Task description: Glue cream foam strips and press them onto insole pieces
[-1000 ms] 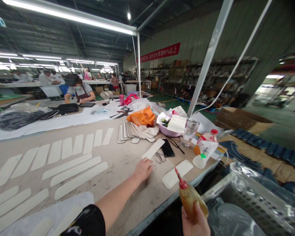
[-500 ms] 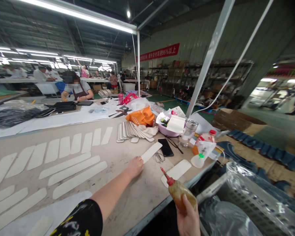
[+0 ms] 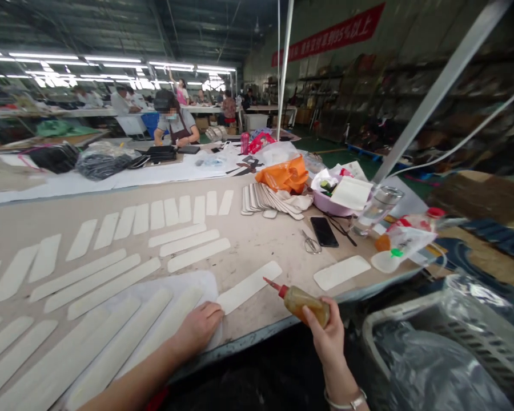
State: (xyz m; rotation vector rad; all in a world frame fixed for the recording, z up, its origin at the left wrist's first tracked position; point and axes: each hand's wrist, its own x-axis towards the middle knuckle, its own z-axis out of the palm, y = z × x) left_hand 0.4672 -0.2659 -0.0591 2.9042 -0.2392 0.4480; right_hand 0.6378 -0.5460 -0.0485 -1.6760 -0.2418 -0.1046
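My right hand (image 3: pixel 328 334) is wrapped round a squeeze bottle (image 3: pixel 300 302) of amber liquid, probably glue, with a red pointed nozzle. The bottle is tilted, its tip just over the far part of a white rounded strip (image 3: pixel 251 285). My left hand (image 3: pixel 203 325) grips the near-left end of this strip, fingers closed and partly hidden. More long white strips (image 3: pixel 149 314) lie on a white sheet to the left of that hand. Another short white piece (image 3: pixel 342 273) rests by the table's right edge.
Rows of white pieces (image 3: pixel 156 214) cover the table's left. Scissors (image 3: pixel 312 244), a phone (image 3: pixel 324 232), a glass flask (image 3: pixel 379 208), a purple basin (image 3: pixel 332 202) and an orange cloth (image 3: pixel 285 174) stand right. A grey crate (image 3: pixel 394 311) adjoins the table. Across it a person (image 3: pixel 175 123) works.
My left hand has drawn the white strip nearer along the table, away from the scissors. The bottle has swung level, its nozzle now above that strip. The view has turned left.
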